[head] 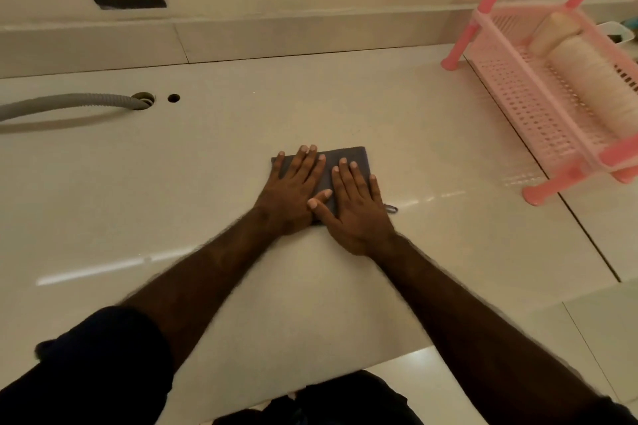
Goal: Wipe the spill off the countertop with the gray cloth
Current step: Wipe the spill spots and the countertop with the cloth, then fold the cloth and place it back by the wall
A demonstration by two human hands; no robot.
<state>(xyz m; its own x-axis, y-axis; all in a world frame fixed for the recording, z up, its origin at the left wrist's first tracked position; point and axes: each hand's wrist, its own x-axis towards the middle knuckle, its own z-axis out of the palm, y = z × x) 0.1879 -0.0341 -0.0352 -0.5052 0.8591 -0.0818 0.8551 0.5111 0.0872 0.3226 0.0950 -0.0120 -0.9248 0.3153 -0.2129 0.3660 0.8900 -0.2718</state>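
- right hand (355, 207) and left hand (293, 193) spread flat, pressing gray cloth (348, 157) on desk (172, 183)
- spill not visible; best to keep even pressure, overlapping strokes

Both hands lie flat, fingers spread, on a folded gray cloth (345, 162) on the pale desk (207, 183): the left hand (293, 190) beside the right hand (355, 207), thumbs touching. A pink rack (538, 107) stands at the right, a gray hose (69, 105) at the left.
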